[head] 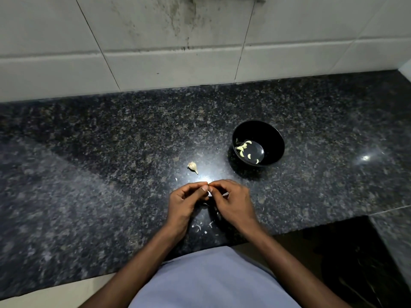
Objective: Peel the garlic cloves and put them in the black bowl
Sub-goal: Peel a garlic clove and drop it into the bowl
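Note:
My left hand (186, 202) and my right hand (233, 202) meet over the dark granite counter (89, 174), fingertips pinched together on a small white garlic clove (209, 193) that is mostly hidden between them. A part of a garlic bulb (193, 166) with its papery skin lies on the counter just beyond my left hand. The black bowl (273, 143) stands further back to the right, with several peeled pale cloves (243, 148) on its bottom.
Bits of white garlic skin (200, 227) lie on the counter under my wrists, near the front edge. A tiled wall (155, 52) runs along the back. The counter steps down into a dark recess (347, 258) at the right front.

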